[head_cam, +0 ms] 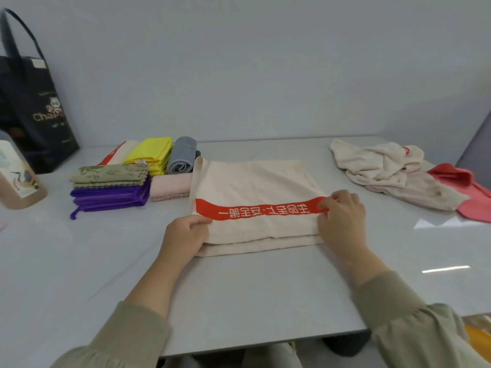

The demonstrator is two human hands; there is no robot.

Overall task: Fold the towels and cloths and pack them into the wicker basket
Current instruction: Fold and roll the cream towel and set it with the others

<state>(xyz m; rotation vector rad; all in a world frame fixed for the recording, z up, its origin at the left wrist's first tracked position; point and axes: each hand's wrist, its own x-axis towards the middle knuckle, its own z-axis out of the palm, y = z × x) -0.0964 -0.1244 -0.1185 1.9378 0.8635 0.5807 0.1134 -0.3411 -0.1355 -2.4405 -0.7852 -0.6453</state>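
Your cream towel (255, 181) lies folded flat on the table (239, 293), straight ahead and between your hands. Your left hand (184, 235) pinches its near left corner, and your right hand (342, 216) pinches the right edge at the red band (265, 209). Folded cloths (111, 187) sit stacked just left of it.
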